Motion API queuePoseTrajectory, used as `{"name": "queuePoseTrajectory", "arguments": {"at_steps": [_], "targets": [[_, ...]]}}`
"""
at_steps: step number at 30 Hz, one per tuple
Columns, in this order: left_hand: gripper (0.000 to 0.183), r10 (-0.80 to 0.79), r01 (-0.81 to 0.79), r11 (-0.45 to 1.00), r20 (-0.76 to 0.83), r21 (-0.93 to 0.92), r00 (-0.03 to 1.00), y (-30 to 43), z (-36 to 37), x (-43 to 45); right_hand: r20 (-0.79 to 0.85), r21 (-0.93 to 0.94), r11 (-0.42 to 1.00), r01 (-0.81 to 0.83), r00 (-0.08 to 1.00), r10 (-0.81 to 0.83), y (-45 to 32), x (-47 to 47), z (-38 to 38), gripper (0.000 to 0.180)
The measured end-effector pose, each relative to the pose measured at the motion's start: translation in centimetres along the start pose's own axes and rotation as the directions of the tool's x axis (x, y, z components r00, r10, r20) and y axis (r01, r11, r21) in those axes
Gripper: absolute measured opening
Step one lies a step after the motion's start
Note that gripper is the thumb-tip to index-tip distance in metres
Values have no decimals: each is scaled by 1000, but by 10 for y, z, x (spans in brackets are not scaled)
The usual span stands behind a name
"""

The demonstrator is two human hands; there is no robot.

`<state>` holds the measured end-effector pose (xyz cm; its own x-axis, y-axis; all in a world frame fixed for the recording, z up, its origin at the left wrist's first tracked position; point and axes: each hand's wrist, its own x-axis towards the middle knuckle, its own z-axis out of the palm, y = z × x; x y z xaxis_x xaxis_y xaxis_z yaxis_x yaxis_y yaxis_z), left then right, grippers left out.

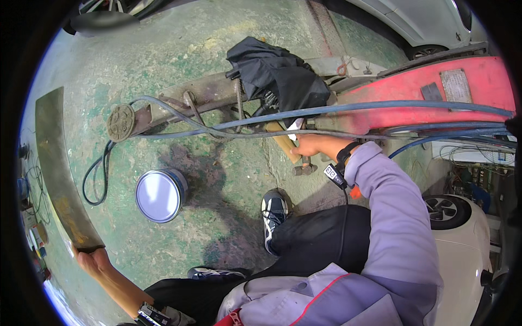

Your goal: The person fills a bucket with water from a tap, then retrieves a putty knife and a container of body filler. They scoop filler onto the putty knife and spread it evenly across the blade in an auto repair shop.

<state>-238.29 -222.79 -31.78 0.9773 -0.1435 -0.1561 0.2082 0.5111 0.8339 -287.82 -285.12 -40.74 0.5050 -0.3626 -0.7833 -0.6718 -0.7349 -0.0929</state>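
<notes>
My left hand [94,263] grips the lower end of a long, slightly curved metal strip [61,163], which stands out away from me at the far left. My right hand [312,144] reaches down beside the red machine, its fingertips against the edge of a tan slab [281,140]. Whether it grips the slab is hard to see. A crumpled white piece [295,127] shows just past those fingers. Below the hand is a hammer's metal head [304,169]; part of its handle is hidden behind the hand.
A red vehicle-lift base [408,93] carries an arm with a round pad [121,123]. Blue-grey hoses [326,110] cross over it. Black fabric [277,73] drapes the arm. A lidded can [159,195] stands on the green floor. Cars [458,252] are parked nearby.
</notes>
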Motion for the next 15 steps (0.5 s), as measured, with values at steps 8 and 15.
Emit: {"name": "queuePoseTrajectory", "arguments": {"at_steps": [8,15], "targets": [[56,-140,145,985,64,-93,988,-24,23,15,-491,66,895,-440,767,413,-20,14,40,75],[53,-147,181,977,259,-111,955,-20,17,9,-196,585,487,-648,470,861,-14,86,30,69]]}}
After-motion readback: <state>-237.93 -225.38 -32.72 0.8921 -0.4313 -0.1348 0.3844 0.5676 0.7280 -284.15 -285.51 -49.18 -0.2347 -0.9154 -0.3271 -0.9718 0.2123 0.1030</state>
